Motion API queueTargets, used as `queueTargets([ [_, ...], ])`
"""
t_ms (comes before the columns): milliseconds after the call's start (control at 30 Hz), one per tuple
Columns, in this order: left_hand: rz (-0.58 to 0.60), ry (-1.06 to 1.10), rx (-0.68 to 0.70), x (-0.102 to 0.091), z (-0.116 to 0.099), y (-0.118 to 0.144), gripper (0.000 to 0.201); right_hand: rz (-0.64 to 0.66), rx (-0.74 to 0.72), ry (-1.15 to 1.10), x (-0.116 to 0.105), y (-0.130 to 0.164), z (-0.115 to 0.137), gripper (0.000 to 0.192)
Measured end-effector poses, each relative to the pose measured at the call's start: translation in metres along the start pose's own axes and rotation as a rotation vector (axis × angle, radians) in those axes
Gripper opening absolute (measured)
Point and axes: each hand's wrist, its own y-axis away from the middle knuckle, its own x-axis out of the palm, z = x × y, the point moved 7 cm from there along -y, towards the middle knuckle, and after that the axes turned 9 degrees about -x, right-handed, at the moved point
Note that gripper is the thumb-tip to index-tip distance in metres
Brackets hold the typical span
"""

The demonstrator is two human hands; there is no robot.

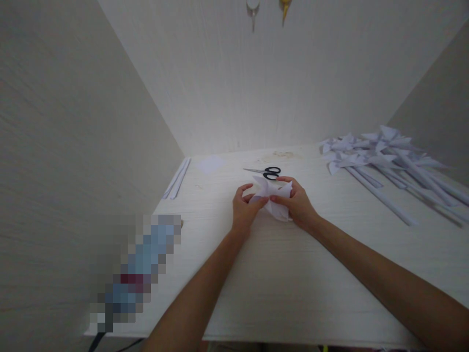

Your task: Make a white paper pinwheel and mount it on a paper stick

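Note:
Between my two hands is a white paper pinwheel (pixel 279 209), its blades folded toward the centre. My left hand (pixel 246 208) grips it from the left, the thumb pressed near its middle. From the other side my right hand (pixel 298 205) holds it, thumb at the centre and fingers behind the right blade. Both thumb tips almost meet there. Just beyond the paper lie scissors (pixel 270 172) with black handles, blades pointing left.
Several white paper pinwheels on rolled sticks (pixel 384 156) are piled at the right. Two paper sticks (pixel 178 178) and a square paper sheet (pixel 210 164) lie at the back left. A blurred-out object (pixel 142 269) is at the front left. Walls enclose the white table (pixel 278 283) on three sides.

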Motion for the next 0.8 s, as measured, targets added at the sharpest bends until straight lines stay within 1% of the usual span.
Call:
queueTargets([
  [100, -0.016, -0.014, -0.010, 0.000, 0.000, 0.000, 0.056, 0.005, -0.016, 0.026, 0.000, 0.000, 0.000, 0.061],
  [267, -0.119, -0.073, 0.021, -0.005, 0.000, -0.001, 0.054, -0.004, -0.071, 0.119, -0.002, 0.000, 0.003, 0.056],
  [400, -0.123, -0.073, 0.065, -0.005, 0.001, -0.001, 0.056, -0.020, -0.088, 0.152, -0.003, 0.000, 0.004, 0.054],
  [500, -0.145, -0.046, 0.055, -0.008, 0.001, -0.003, 0.058, 0.013, -0.049, 0.081, -0.001, -0.002, 0.001, 0.050],
  [567, -0.164, 0.011, 0.035, -0.013, 0.000, -0.006, 0.057, 0.027, -0.024, -0.016, -0.002, -0.004, 0.000, 0.040],
  [633, -0.180, 0.100, 0.026, -0.020, -0.001, -0.009, 0.054, 0.029, -0.029, -0.095, -0.006, -0.005, 0.002, 0.027],
  [700, -0.205, 0.184, 0.024, -0.028, -0.003, -0.013, 0.051, 0.080, -0.049, -0.107, -0.006, -0.005, 0.006, 0.022],
  [800, -0.249, 0.265, 0.014, -0.038, -0.005, -0.016, 0.047, 0.278, -0.089, -0.018, 0.002, -0.001, 0.013, 0.023],
])
